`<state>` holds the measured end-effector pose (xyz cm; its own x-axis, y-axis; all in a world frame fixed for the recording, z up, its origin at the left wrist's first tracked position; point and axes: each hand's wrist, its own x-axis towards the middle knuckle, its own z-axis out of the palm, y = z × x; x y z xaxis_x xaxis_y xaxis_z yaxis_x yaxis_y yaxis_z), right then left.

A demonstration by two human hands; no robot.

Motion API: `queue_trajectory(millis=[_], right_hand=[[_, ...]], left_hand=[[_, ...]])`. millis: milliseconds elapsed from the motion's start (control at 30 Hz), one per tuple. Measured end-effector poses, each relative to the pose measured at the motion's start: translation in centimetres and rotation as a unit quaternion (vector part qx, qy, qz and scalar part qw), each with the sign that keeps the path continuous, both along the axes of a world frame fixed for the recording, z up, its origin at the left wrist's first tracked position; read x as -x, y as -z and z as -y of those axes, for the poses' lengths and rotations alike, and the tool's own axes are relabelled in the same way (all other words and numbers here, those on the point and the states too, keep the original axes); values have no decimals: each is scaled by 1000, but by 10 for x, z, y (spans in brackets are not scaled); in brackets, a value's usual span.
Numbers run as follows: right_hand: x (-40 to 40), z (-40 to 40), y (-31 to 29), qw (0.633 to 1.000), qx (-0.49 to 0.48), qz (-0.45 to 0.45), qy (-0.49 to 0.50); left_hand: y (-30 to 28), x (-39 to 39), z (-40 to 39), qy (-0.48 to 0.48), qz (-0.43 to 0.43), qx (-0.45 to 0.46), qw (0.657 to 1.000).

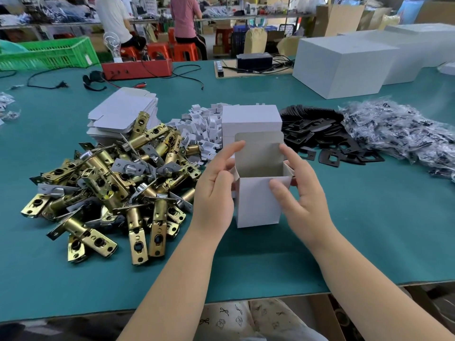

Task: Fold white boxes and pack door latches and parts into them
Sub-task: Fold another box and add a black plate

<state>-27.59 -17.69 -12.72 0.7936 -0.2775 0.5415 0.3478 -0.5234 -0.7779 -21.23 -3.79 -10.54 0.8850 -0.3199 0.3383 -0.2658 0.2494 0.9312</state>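
Both hands grip the small white box upright between them above the green table: left hand and right hand on its sides, forefingers raised beside the open lid flap. Brass latches lie piled left; a folded box stands behind.

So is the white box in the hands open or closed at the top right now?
Open. The white box has its lid flap standing up behind the mouth, and bare grey cardboard shows inside. The left hand and right hand hold its sides.
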Motion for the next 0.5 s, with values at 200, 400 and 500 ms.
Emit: queue_trajectory(millis=[200,400,500], right_hand=[[1,-1,-2,999,20,10,32],[1,-3,-4,999,4,12,35],[0,-3,-3,999,14,17,37]], left_hand=[[4,2,-2,-16,64,-61,996],[10,2,2,-22,147,-184,972],[8,3,2,-36,155,-198,967]])
